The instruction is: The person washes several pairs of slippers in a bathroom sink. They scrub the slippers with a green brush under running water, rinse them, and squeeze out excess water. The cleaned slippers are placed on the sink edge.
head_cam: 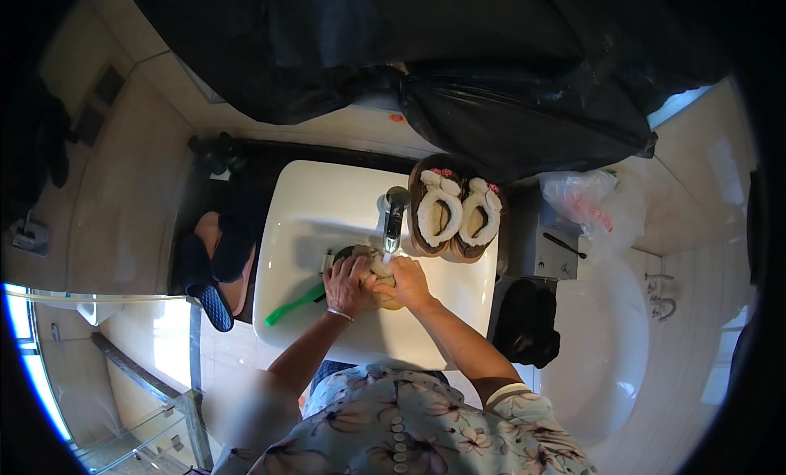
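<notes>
Both my hands grip a beige piece of footwear (385, 300), partly dark at its far end, in the white washbasin (288, 211). My left hand (349, 284) covers much of its left side, and my right hand (406, 283) holds its right side. The hands hide most of its shape. A chrome tap (393, 220) stands just beyond, its spout over the piece, with water seeming to run from it. A brush with a green handle (288, 308) lies in the basin left of my left hand, its head partly hidden.
A pair of brown fleece-lined shoes (439, 220) rests on the basin's right rim. Dark and pink slippers (227, 260) lie on the left of the counter. A black bag (526, 321) is at the right, before a white bathtub (605, 352). Black plastic sheeting (491, 94) hangs beyond the basin.
</notes>
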Demonstrator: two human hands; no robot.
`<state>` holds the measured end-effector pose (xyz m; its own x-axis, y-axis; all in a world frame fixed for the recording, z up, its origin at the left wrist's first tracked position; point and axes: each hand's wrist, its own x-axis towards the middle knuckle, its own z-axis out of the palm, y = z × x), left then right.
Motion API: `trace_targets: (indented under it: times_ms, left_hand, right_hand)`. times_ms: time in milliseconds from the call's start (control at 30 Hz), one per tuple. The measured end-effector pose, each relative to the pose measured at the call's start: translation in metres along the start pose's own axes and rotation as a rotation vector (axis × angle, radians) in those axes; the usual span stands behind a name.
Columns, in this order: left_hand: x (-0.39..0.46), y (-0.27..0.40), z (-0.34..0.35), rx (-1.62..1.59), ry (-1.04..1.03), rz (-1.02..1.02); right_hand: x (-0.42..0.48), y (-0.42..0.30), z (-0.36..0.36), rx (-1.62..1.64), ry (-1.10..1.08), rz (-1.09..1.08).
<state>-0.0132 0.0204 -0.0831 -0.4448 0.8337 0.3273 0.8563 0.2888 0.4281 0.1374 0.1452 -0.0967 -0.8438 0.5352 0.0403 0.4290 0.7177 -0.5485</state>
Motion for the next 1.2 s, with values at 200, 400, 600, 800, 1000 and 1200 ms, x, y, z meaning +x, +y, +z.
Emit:
trace_targets:
  times_ms: [200,400,600,800,1000,1200]
  left_hand:
    - [-0.006,-0.004,0.029,0.007,-0.053,-0.093]
    - [0.007,-0.006,0.039,0.045,-0.121,-0.165]
    - [0.028,-0.004,0.044,0.082,-0.201,-0.238]
    - [0.026,-0.017,0.041,-0.126,-0.157,-0.257]
    - [0.005,-0.015,0.028,-0.215,-0.012,-0.090]
    - [-0.010,-0.009,0.014,-0.124,-0.004,0.102]
  right_hand:
    - [0.020,0.033,0.016,-0.062,-0.186,-0.011]
    - [0.033,0.042,0.025,0.033,-0.292,0.209]
    - [0.049,0.043,0.022,0.212,-0.225,0.414]
    - [0.042,0.046,0.016,0.441,-0.187,0.523]
    - [-0.003,0.008,0.005,0.206,-0.165,0.375]
    - [-0.034,-0.007,0.018,0.083,0.100,0.041]
